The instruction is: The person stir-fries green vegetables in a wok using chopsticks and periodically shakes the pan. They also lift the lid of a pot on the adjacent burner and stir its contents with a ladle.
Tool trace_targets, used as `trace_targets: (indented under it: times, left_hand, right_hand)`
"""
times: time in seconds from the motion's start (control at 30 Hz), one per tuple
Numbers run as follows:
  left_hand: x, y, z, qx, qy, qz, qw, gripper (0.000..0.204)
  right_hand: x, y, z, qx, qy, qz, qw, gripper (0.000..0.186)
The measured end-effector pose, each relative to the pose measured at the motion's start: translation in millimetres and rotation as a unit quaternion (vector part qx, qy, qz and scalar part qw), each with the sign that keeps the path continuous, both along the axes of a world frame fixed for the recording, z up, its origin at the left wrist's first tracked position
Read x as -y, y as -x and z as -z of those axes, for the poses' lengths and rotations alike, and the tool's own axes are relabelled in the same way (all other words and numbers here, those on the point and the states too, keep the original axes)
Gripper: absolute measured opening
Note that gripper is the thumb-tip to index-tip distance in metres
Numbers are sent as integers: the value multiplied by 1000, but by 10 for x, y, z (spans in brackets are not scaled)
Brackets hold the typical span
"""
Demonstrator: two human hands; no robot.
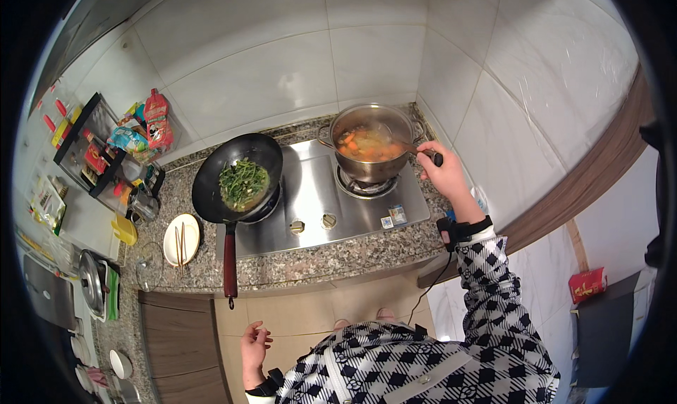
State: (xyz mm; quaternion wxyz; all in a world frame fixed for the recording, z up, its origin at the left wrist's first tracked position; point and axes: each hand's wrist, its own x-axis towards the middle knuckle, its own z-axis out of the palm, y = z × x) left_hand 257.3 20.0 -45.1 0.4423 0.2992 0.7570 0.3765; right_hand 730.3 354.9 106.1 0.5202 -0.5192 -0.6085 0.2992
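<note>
My right hand (438,171) grips the handle of a wooden utensil (409,147) whose head dips into a steel pot (372,164) of carrot pieces in broth, standing on the right burner of the steel hob (310,185). A black wok (211,178) with cooked leafy greens (243,185) sits on the left burner, its dark-red handle pointing toward me. My left hand (257,347) hangs low, below that handle, with its fingers loosely curled and apart, holding nothing that I can see.
A cream plate with chopsticks (171,243) lies left of the wok beside a glass lid (149,273). A condiment rack (95,143), yellow container (124,229), steel lid (90,284) and white bowl (120,364) line the left counter. Tiled walls close off the back and right.
</note>
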Motion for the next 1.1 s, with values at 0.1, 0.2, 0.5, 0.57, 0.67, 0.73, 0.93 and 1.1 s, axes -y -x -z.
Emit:
trace_targets:
  times: [0.1,0.2,0.5,0.57,0.67,0.73,0.93,1.1]
  left_hand:
    - [13,20,28,6,-6,-3,1000,32]
    - [25,35,42,10,-7,-6,1000,32]
    - [91,166,107,18,-14,-21,1000,32]
    - [123,199,147,20,-16,-24,999,32]
    - [158,256,204,29,-17,-30,999,31]
    - [186,288,223,47,-29,-45,997,31]
    - [233,348,227,3,-58,-43,997,33]
    - [349,458,229,-21,-47,-42,998,35]
  right_hand:
    - [-68,40,-124,-92,76,27,993,26]
    - [-159,73,-187,-201,132,55,969,34]
    - [0,123,-235,62,0,6,998,17]
    - [134,127,-260,256,-152,-54,953,14]
    - [275,165,-296,392,-102,-104,908,18]
    - [363,203,-307,401,-88,-124,904,20]
    - [503,249,-276,467,-109,-149,865,37]
    - [444,113,-245,413,-104,-162,890,47]
